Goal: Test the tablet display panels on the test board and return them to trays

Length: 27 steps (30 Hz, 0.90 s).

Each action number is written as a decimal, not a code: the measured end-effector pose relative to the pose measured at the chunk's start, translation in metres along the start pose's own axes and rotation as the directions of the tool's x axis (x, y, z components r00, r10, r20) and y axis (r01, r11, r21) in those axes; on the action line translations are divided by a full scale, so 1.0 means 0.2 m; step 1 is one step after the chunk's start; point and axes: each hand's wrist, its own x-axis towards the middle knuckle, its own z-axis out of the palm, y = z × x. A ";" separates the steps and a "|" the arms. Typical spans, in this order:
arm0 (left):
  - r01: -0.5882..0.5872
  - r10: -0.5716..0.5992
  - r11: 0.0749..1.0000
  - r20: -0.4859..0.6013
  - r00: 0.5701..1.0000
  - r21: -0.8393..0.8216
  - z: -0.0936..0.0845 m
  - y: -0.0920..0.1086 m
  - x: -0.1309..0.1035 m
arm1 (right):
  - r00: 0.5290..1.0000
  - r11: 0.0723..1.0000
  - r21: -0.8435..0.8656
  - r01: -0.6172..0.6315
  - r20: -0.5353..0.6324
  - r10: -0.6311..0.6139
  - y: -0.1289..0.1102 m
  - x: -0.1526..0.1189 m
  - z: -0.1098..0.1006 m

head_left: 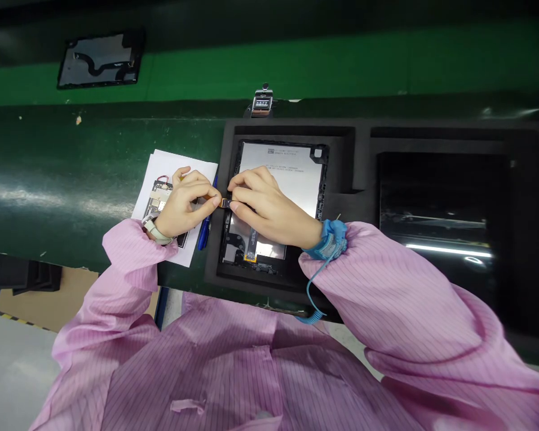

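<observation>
Closely, both hands meet over a small flex strip (226, 203) at the near-left edge of an open tablet panel (291, 179).
The left hand (186, 200) pinches the strip's orange end between thumb and forefinger; the right hand (272, 209) has its fingertips drawn narrow at the dark end, though whether they grip or merely touch I cannot tell. Beneath the right hand, the panel sits in a black foam tray (363, 155) on the desk (94, 155). Under the left hand lie white paper (179, 161) and a circuit board (158, 197), with a blue pen (203, 232) just beside. Beyond both hands stands a tally counter (263, 103); right of them rests a glossy dark panel (435, 197).
</observation>
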 end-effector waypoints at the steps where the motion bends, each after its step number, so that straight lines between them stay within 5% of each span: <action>1: -0.002 0.002 1.000 -0.004 1.000 0.006 0.00 0.00 0.00 | 1.000 1.000 0.002 -0.001 0.000 0.001 0.00 0.00 0.00; 22: -0.004 0.012 0.991 -0.061 0.998 0.137 0.01 0.01 0.01 | 0.999 0.998 -0.049 -0.044 0.005 0.044 -0.05 -0.01 -0.01; 25: -0.040 0.072 0.988 -0.210 0.975 0.150 -0.03 0.04 -0.04 | 0.986 0.987 -0.090 -0.136 -0.108 0.126 -0.10 -0.06 -0.06; 27: -0.002 0.055 0.993 -0.450 0.892 0.119 -0.06 0.06 -0.13 | 0.959 0.964 -0.152 -0.220 -0.215 0.185 -0.13 -0.14 -0.11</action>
